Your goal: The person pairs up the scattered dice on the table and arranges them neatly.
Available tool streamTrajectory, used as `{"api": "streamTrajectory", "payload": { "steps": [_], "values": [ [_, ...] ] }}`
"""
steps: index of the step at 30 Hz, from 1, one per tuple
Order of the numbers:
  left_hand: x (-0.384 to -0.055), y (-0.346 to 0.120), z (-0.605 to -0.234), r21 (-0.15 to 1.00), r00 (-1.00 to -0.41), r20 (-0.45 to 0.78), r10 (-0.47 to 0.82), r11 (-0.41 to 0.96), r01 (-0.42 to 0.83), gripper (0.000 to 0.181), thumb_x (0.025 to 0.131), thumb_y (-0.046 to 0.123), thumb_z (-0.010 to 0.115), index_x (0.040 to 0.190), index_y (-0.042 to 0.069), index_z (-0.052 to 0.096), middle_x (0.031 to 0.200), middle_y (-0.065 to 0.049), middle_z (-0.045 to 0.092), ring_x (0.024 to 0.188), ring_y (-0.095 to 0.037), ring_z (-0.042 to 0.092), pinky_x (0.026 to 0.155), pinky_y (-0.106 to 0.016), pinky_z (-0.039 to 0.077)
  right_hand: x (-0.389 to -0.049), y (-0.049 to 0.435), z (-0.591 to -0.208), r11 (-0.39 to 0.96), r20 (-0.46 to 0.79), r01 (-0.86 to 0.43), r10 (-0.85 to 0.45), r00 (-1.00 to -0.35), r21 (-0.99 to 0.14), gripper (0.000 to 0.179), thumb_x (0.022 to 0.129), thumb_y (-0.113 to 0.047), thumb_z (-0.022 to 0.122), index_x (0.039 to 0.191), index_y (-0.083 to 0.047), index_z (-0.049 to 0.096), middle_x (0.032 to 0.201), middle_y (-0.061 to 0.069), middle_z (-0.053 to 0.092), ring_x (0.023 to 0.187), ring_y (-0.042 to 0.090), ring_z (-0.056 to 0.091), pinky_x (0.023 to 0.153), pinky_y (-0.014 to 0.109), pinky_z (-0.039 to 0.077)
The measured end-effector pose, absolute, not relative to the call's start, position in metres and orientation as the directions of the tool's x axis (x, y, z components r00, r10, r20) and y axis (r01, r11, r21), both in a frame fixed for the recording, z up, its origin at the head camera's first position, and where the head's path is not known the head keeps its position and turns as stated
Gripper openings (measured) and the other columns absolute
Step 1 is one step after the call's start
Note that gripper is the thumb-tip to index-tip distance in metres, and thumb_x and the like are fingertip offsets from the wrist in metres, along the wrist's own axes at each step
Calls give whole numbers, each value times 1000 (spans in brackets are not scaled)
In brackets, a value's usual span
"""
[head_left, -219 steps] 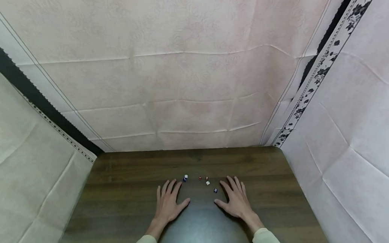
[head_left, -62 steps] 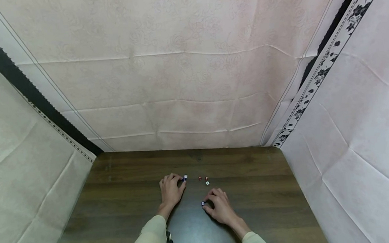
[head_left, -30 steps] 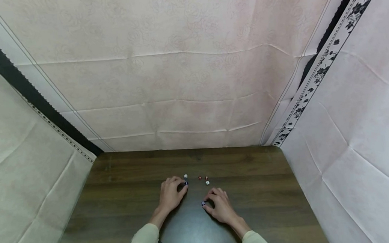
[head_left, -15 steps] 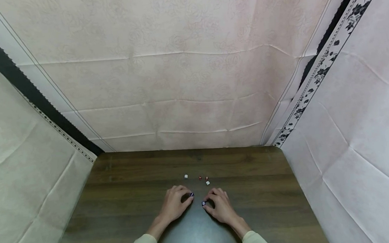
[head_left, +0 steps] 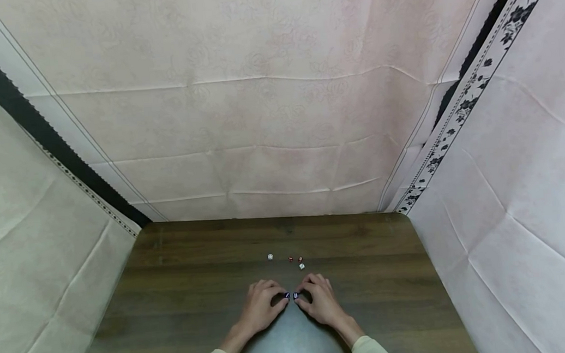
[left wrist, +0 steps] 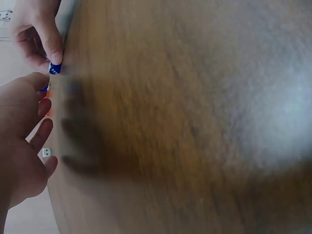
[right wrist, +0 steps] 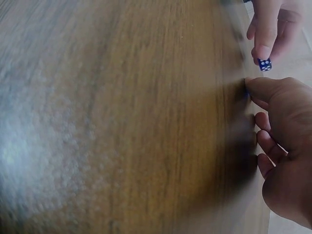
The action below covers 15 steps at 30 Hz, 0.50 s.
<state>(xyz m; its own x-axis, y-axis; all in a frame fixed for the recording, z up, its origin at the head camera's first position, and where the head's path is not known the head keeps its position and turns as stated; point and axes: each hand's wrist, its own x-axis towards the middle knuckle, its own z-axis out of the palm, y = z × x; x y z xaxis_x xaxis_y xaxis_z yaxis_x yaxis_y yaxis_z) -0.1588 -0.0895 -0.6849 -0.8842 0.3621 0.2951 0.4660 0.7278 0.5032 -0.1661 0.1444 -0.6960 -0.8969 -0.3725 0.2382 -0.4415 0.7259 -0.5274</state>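
Note:
My left hand (head_left: pixel 264 304) pinches a blue die (head_left: pixel 287 295) with white pips between thumb and fingertips. Facing it, my right hand (head_left: pixel 319 299) pinches another blue die (head_left: pixel 296 296) in the same way. A narrow gap separates the two dice, low over the table. In the left wrist view the right hand's die (left wrist: pixel 54 68) shows its pips, while the left hand's own die is mostly covered by fingers. The right wrist view shows the left hand's die (right wrist: pixel 264 64) from the other side.
Beyond the hands, a white die (head_left: pixel 270 257) sits alone on the brown wooden table (head_left: pixel 182 293). To its right are two small red dice (head_left: pixel 290 259), with a second white die (head_left: pixel 302 266) near them. Pale cloth (head_left: pixel 278 116) hangs behind the table and at both sides.
Both hands were spread flat earlier. The right hand took one blue die and drew it nearer. The left took the other from beside the white die and brought it rightward and nearer, beside the first.

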Motion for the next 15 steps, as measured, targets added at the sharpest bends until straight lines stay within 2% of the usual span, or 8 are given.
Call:
{"api": "streamTrajectory", "payload": {
  "steps": [7, 15],
  "values": [
    [-157, -85, -690, 501, -888, 288, 358, 734, 459, 11, 96, 22, 91, 106, 19, 88, 110, 3, 81, 106, -19, 71, 101, -59, 53, -166, 144, -695, 731, 220, -427, -368, -904, -533, 15, 96, -25, 93, 109, -21, 86, 113, -5, 71, 105, 14, 59, 92, 38, 42],
    [-157, -81, -698, 473, -875, 339, 346, 741, 476, 11, 95, 24, 93, 104, 21, 89, 108, 5, 81, 102, -17, 69, 98, -57, 51, -167, 144, -699, 723, 265, -454, -368, -891, -521, 16, 94, -21, 95, 107, -18, 86, 112, -3, 72, 103, 14, 59, 89, 37, 41]
  ]
}}
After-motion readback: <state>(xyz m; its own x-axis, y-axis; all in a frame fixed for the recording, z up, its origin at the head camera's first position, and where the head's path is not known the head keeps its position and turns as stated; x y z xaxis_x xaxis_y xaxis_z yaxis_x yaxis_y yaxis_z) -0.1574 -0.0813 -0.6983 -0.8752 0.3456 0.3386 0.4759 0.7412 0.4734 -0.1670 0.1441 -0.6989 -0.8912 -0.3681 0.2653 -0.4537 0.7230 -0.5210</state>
